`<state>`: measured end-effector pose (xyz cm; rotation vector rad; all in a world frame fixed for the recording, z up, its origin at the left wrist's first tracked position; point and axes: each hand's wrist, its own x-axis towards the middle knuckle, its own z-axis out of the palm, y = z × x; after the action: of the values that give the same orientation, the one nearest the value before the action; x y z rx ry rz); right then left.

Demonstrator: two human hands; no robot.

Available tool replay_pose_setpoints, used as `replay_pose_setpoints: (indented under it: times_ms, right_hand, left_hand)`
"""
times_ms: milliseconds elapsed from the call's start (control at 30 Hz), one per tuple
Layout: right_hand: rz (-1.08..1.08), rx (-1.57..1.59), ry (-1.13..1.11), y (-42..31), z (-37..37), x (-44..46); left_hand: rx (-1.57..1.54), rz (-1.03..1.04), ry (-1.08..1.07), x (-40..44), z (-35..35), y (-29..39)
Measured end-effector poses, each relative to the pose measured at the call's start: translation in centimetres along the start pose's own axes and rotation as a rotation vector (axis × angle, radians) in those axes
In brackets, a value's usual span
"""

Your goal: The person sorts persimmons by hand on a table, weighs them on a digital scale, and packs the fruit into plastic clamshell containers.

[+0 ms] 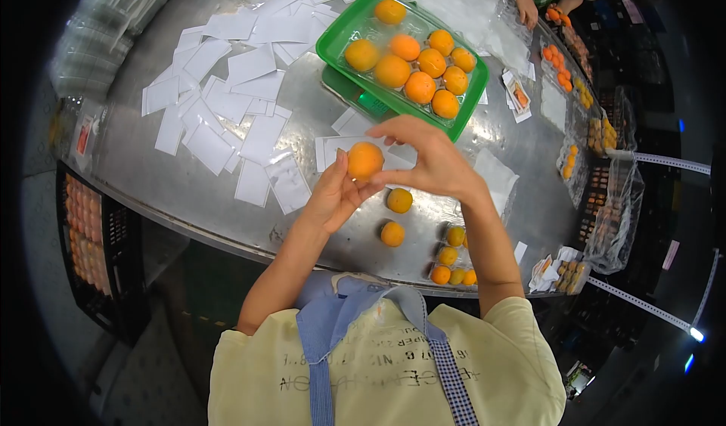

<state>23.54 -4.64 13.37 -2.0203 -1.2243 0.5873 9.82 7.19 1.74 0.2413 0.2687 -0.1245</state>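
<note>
My left hand (334, 197) holds an orange (365, 161) upright in its fingers above the metal table. Close by on the right, my right hand (425, 158) is curved with thumb and fingers apart, its thumb tip near the fruit; whether it touches I cannot tell. Beyond the hands, a green tray (330, 44) bears a clear plastic pack and several oranges (420, 87). Under the tray sits a scale with a lit green display (372, 104). Two loose fruits, a greenish-orange one (399, 199) and an orange one (392, 234), lie on the table below my hands.
White cards (253, 120) lie scattered across the left of the metal table (189, 192). Beside my right forearm is a clear pack of small oranges (448, 256). Further packs (560, 67) line the right edge. A co-worker's hand (527, 10) rests at the far side. Crates (91, 237) stand lower left.
</note>
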Motion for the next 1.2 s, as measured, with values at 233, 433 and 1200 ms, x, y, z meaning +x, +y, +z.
replay_pose_setpoints:
  times_ms: [233, 433, 1200]
  right_hand:
    - [0.05, 0.039, 0.023, 0.1, 1.8, -0.3]
    - [0.187, 0.049, 0.296, 3.8, -2.2, 2.9]
    - [0.232, -0.23, 0.288, 14.8, -9.1, 12.0]
  left_hand:
    - [0.065, 0.064, 0.079, -0.1, 1.4, -0.2]
    - [0.169, -0.03, 0.159, -1.0, 0.9, 1.1]
    - [0.24, -0.075, 0.251, -2.4, -4.1, -0.2]
